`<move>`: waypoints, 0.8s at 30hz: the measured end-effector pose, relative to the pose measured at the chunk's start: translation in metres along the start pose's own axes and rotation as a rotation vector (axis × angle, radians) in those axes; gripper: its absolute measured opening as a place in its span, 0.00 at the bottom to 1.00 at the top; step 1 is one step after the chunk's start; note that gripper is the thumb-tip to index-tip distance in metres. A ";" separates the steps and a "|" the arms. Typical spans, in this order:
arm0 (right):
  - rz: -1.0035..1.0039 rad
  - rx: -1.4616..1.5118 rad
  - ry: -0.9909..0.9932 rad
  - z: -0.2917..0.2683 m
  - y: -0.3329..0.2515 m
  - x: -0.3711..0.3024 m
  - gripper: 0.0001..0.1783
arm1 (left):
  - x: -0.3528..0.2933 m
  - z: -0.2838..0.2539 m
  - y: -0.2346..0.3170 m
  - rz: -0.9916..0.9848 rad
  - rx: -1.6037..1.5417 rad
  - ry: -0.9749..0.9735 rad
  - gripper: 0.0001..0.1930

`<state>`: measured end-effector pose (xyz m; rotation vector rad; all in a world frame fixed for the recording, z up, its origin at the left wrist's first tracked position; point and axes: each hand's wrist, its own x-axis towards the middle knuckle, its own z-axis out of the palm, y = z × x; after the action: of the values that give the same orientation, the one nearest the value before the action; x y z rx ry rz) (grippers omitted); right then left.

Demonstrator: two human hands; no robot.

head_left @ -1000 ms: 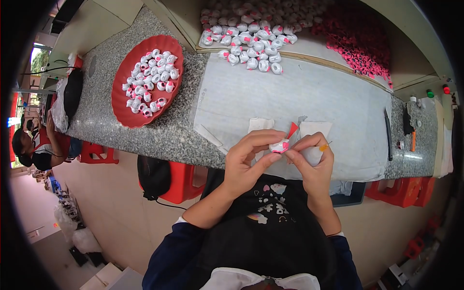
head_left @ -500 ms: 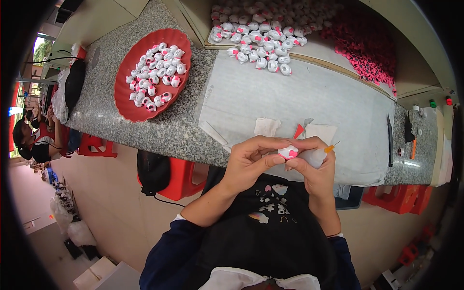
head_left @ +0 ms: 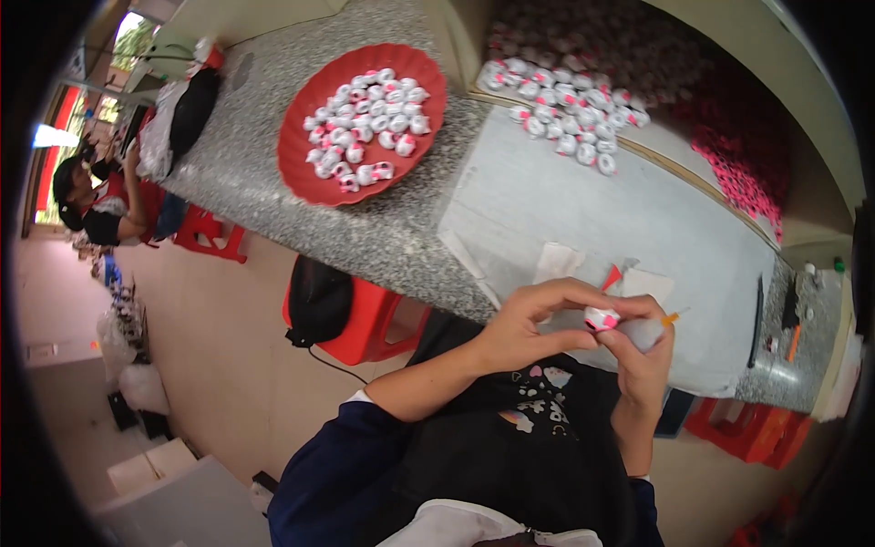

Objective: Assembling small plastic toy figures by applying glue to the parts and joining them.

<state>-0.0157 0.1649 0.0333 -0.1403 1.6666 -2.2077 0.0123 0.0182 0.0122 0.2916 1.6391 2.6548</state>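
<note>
A small white rounded figure piece with pink parts point(head_left: 600, 318) sits between the fingertips of both hands. My left hand point(head_left: 533, 328) pinches it from the left, fingers closed. On the other side, my right hand point(head_left: 643, 360) curls around a translucent white squeeze bottle point(head_left: 646, 335). The bottle's orange needle tip point(head_left: 673, 319) points up and to the right, away from the piece. My right thumb and forefinger also touch the piece or come very close to it. Both hands are above the near edge of a white work sheet point(head_left: 538, 210).
A red scalloped dish point(head_left: 301, 150) holds many similar white pieces. More white pieces point(head_left: 570, 109) and a heap of pink parts point(head_left: 738, 173) lie on the shelf. A black stick tool point(head_left: 757, 321) lies at right. Red stools point(head_left: 365, 333) stand below; a person point(head_left: 109, 201) sits far left.
The whole view has swung, so bench and hands sit further right in it. The white piece has turned in my fingers and shows a different side. Both hands keep their holds.
</note>
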 end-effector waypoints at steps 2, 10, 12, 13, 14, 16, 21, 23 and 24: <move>0.015 0.015 -0.024 -0.005 0.004 -0.008 0.13 | -0.004 -0.003 0.000 0.068 0.132 -0.047 0.13; -0.136 -0.097 0.051 0.010 0.026 -0.003 0.13 | -0.014 -0.007 0.003 0.200 0.375 0.080 0.10; -0.051 -0.040 -0.068 0.028 0.020 0.005 0.20 | -0.014 -0.024 0.010 0.226 0.475 0.137 0.10; -0.081 -0.083 -0.087 0.032 0.018 0.007 0.23 | -0.013 -0.037 0.020 0.306 0.640 0.191 0.10; -0.089 -0.096 -0.045 0.031 0.015 0.009 0.23 | -0.013 -0.054 0.031 0.393 0.818 0.298 0.11; -0.115 -0.268 -0.116 0.021 0.007 0.014 0.29 | -0.006 -0.098 0.059 0.468 1.070 0.483 0.12; -0.151 -0.329 0.031 -0.017 0.015 0.013 0.28 | 0.031 -0.100 0.092 0.343 1.542 0.366 0.19; -0.208 -0.293 0.164 -0.022 0.015 0.009 0.30 | 0.063 -0.074 0.066 0.383 1.504 0.059 0.18; -0.205 -0.297 0.157 -0.023 0.014 0.006 0.30 | 0.079 -0.066 0.048 0.428 1.547 -0.125 0.17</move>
<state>-0.0244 0.1807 0.0122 -0.2290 2.1491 -2.1458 -0.0720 -0.0541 0.0381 0.7739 3.3552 0.7943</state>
